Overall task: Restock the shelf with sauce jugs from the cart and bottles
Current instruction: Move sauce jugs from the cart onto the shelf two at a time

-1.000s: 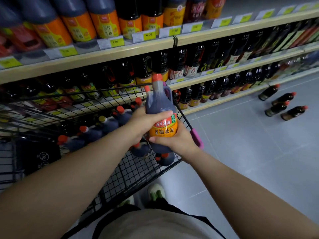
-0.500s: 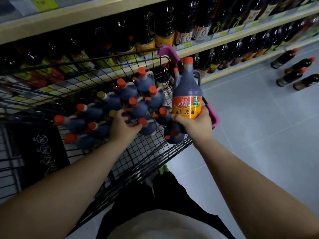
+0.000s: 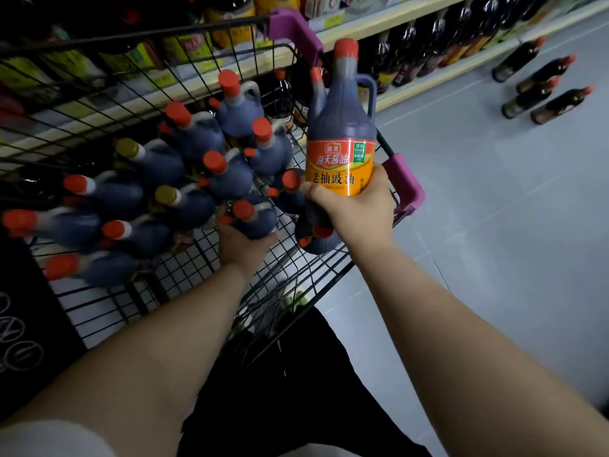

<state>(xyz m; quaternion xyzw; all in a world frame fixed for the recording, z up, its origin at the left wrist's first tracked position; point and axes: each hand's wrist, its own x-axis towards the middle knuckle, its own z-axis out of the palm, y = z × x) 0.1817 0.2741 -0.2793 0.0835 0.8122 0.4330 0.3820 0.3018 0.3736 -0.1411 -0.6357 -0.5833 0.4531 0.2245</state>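
My L hand (image 3: 245, 245) is down in the cart (image 3: 211, 291), closed round a red-capped jug (image 3: 255, 219). R hand (image 3: 357, 209) wraps the labelled jug (image 3: 341, 133), upright above it. Other jugs (image 3: 148, 199) lie left of L; shelf (image 3: 395, 18) beyond; bottles (image 3: 543, 84) on floor far right.

Wire cart (image 3: 184, 54) full of sauce jugs (image 3: 227, 174); bottles (image 3: 540, 84) on floor (image 3: 494, 192).
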